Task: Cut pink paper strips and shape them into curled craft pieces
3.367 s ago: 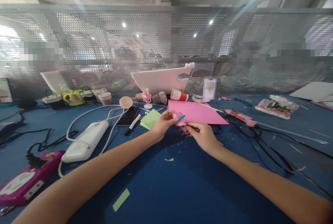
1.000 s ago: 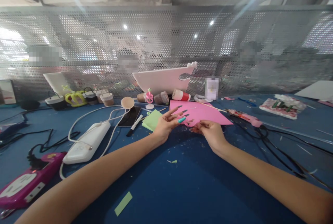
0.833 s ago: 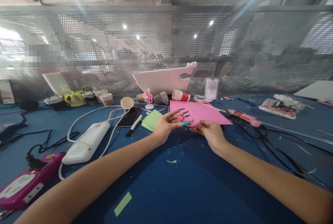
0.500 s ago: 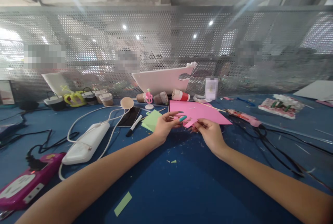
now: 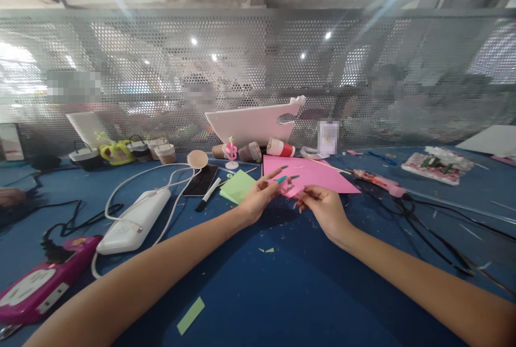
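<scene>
Over the blue table, a small piece of pink paper (image 5: 292, 191) is held up between both hands. My right hand (image 5: 327, 210) pinches its right end between thumb and fingers. My left hand (image 5: 258, 198) grips the left side with the thumb, while its index finger stretches out above. The piece's outline is partly covered by fingers. Just behind the hands lies a large pink sheet (image 5: 318, 171). Green paper squares (image 5: 237, 185) sit beside my left hand, along with a black-and-white marker (image 5: 208, 194).
A white power bank (image 5: 135, 221) with cable and a magenta power strip (image 5: 44, 280) occupy the left. A pink glue gun (image 5: 381, 183) and its black cord lie right. Paper cups (image 5: 280, 147) line the back. A green strip (image 5: 191, 316) lies in front. Another person's hand (image 5: 12, 198) shows far left.
My left fingers have shifted on the pink piece, the index finger now straighter and raised. The piece has turned slightly. A blurred hand of another person has appeared at the far left.
</scene>
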`<action>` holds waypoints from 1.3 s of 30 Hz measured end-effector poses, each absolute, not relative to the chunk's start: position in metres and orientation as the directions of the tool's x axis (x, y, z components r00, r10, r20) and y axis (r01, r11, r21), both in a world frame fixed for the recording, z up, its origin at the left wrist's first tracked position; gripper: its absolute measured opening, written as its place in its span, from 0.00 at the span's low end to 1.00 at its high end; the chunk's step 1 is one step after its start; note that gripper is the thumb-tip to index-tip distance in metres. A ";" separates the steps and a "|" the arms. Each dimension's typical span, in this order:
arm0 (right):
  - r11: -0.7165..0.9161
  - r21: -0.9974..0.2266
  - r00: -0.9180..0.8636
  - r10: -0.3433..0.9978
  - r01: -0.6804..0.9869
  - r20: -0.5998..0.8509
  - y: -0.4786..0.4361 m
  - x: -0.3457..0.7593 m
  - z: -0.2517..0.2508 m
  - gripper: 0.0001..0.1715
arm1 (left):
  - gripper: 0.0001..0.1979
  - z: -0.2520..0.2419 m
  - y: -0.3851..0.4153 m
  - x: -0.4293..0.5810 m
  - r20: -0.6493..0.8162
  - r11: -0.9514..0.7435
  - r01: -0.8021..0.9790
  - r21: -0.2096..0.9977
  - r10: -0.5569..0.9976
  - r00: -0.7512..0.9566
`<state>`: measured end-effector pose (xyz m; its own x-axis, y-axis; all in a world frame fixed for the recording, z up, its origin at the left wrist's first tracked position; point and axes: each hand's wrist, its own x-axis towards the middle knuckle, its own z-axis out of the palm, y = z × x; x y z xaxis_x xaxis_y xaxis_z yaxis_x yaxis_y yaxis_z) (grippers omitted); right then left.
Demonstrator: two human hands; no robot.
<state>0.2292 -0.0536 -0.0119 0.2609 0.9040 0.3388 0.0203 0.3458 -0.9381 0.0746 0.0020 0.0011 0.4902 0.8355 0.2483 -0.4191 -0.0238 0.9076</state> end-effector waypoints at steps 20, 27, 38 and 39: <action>0.448 -0.813 0.246 0.797 0.372 0.552 -0.056 0.239 -0.014 0.21 | 0.18 -0.001 0.005 0.074 0.133 0.011 -0.369 0.929 0.922 0.363; 0.339 -0.922 0.191 0.908 0.186 0.372 -0.051 0.238 -0.018 0.24 | 0.16 -0.004 0.011 0.073 0.065 0.097 -0.476 0.874 0.948 0.313; 0.314 -0.942 0.027 0.947 0.122 0.319 -0.056 0.231 -0.016 0.22 | 0.11 -0.003 0.012 0.074 0.069 0.102 -0.517 0.850 0.951 0.301; 0.316 -0.940 0.016 0.947 0.126 0.320 -0.056 0.231 -0.016 0.22 | 0.13 -0.003 0.012 0.074 0.089 0.083 -0.503 0.861 0.947 0.310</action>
<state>0.2309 -0.0562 -0.0161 0.0161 0.9471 0.3205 0.1257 0.3161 -0.9404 0.0741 0.0118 -0.0035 0.3100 0.9465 0.0892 -0.5025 0.0834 0.8605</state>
